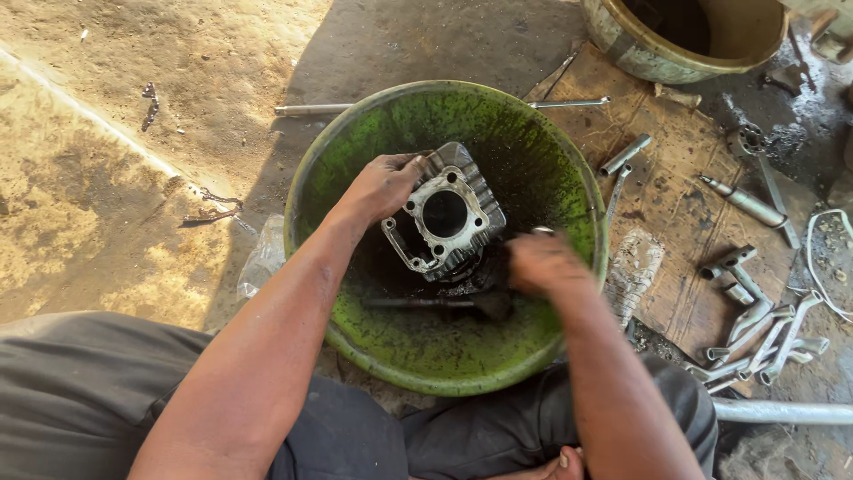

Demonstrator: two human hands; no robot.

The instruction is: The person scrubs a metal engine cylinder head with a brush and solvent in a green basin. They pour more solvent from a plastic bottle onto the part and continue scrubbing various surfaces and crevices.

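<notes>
Head view: with the left hand [384,184] grasping the finned cylinder block [447,216] at basin [355,133] centre, keep it tilted while the right hand [544,264], clenched at 4 o'clock on a brush [444,303], scrubs.

We see the left hand [384,185] gripping a finned metal engine cylinder [447,216], tilted, bore facing up, inside a green basin [373,133] blackened with grime. The right hand [544,263], blurred, sits just beside the cylinder's lower edge, above a dark brush [444,303]. Socket spanners [755,333] lie on a wooden board [675,187] to the right.
</notes>
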